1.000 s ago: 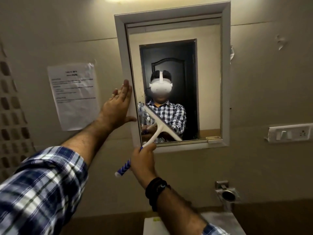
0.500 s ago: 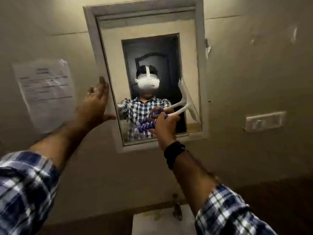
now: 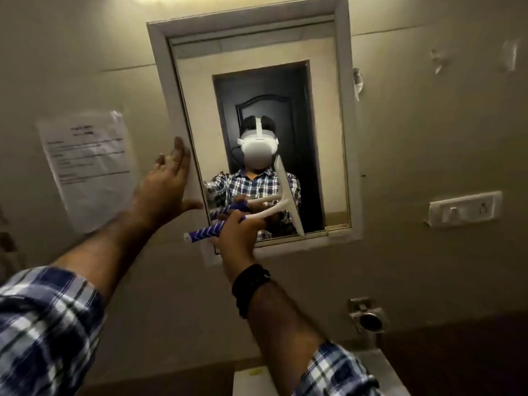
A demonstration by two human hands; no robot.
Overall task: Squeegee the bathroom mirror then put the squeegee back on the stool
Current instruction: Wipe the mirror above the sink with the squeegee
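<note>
Two hands up: left hand fingers spread wide on the mirror frame's left edge; right hand fingers grip the squeegee, blade now nearer mid-glass than 0.5 s ago.

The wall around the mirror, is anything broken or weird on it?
Yes. Right of the mirror, the wall's paint is peeling in patches, and the taped paper notice on the left hangs crooked and wrinkled.

- Mirror: glossy glass; frame smooth, matt white.
- Squeegee: smooth white plastic; grip blue-and-white, ribbed.
- Wall: matt paint, chipped patches.
- Notice: paper under a shiny wrinkled film.
- Sleeves: checked woven cloth.
- Tap: polished metal.
- Switch plate: smooth plastic.
</note>
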